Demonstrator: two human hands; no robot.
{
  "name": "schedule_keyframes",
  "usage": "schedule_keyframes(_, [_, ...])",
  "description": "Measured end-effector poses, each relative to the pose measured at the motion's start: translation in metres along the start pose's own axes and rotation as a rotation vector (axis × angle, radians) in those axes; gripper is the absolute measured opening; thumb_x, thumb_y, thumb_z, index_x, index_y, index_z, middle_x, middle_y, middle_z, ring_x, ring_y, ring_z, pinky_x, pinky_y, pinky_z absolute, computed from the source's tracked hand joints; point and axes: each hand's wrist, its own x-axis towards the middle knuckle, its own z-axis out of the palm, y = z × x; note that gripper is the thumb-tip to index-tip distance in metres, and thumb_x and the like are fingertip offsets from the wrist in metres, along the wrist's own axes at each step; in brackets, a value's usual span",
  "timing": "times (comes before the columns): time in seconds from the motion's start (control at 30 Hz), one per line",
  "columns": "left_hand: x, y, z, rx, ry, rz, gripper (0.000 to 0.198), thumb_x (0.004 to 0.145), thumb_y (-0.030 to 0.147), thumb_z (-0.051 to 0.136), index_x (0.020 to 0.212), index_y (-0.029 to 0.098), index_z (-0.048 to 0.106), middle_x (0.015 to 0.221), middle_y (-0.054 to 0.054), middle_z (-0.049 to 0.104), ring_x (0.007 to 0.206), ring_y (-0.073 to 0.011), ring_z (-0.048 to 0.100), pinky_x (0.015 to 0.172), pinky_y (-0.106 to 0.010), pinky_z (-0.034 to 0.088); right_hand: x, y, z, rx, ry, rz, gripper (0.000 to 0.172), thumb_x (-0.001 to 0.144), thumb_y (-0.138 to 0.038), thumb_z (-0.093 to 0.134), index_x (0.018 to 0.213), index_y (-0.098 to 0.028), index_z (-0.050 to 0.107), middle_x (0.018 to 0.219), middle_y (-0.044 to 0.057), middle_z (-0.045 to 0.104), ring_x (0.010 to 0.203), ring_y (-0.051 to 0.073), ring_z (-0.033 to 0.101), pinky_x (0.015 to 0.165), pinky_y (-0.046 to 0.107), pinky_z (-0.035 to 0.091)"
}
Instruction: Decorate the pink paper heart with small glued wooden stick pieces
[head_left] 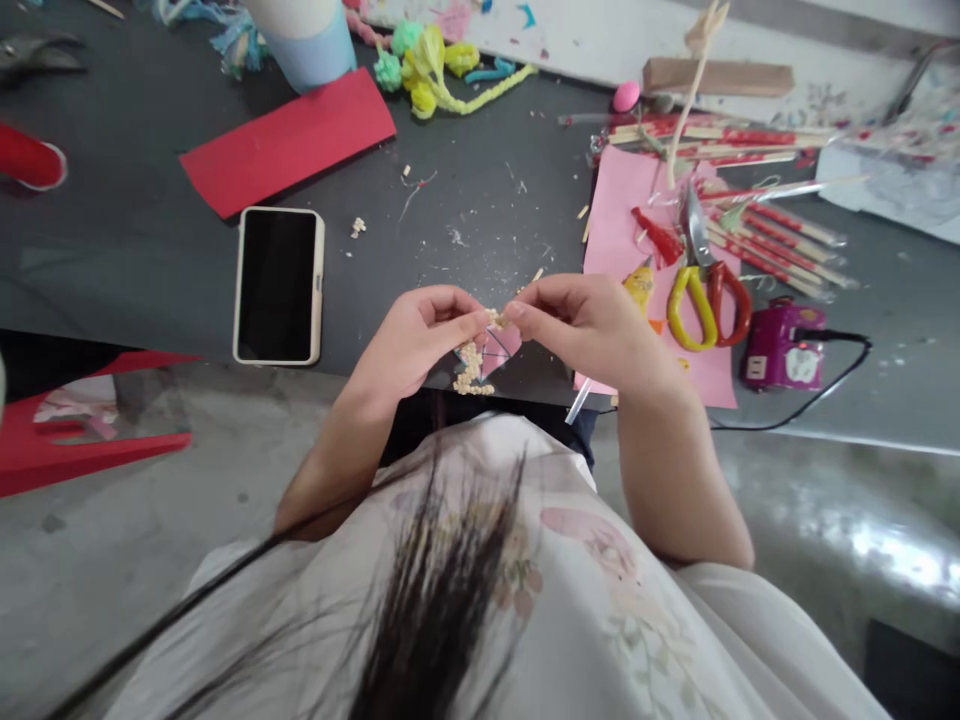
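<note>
Both my hands meet over the near edge of a dark table (465,190). My left hand (420,335) is closed in a pinch on a small craft piece (480,355) made of cream beads and pink paper. My right hand (585,320) pinches the same piece from the right, fingertips touching those of the left. A short string of beads hangs below the left fingers. A thin white stick (579,402) pokes out under my right wrist.
A phone (279,285) lies left of my hands, a red sheet (289,140) beyond it. On the right lie pink paper (622,215), yellow-and-red scissors (705,290), a purple glue gun (784,345) with its cord, and several red-wrapped sticks (765,235). Yarn bits (431,65) lie at the back.
</note>
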Motion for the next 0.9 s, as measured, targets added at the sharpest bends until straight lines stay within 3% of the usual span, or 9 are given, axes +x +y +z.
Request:
schedule_keyframes(0.17, [0.004,0.006,-0.001,0.034,0.015,0.053,0.018,0.076,0.034,0.076,0.073,0.018,0.069,0.065,0.000,0.067,0.059,-0.0132,0.063,0.053,-0.022,0.048,0.002,-0.001,-0.006,0.047,0.007,-0.022,0.023,0.082,-0.040,0.069,0.081,-0.018,0.074,0.071,0.000,0.067,0.062,0.010,0.055,0.057,0.025,0.043])
schedule_keyframes(0.47, [-0.005,0.024,0.009,0.170,0.182,0.203,0.018,0.075,0.033,0.078,0.070,0.019,0.068,0.064,0.001,0.065,0.058,-0.0115,0.060,0.052,-0.022,0.047,-0.008,-0.019,-0.007,0.081,0.145,-0.084,0.021,0.081,-0.039,0.072,0.076,-0.019,0.072,0.069,0.000,0.066,0.059,0.010,0.056,0.052,0.023,0.043])
schedule_keyframes(0.9, [-0.015,0.037,0.012,0.314,0.199,0.335,0.014,0.079,0.030,0.074,0.072,0.019,0.068,0.067,0.002,0.066,0.061,-0.0098,0.061,0.055,-0.022,0.049,-0.009,-0.027,-0.009,0.144,0.130,-0.122,0.018,0.081,-0.036,0.074,0.075,-0.019,0.071,0.065,-0.001,0.064,0.057,0.009,0.055,0.050,0.023,0.045])
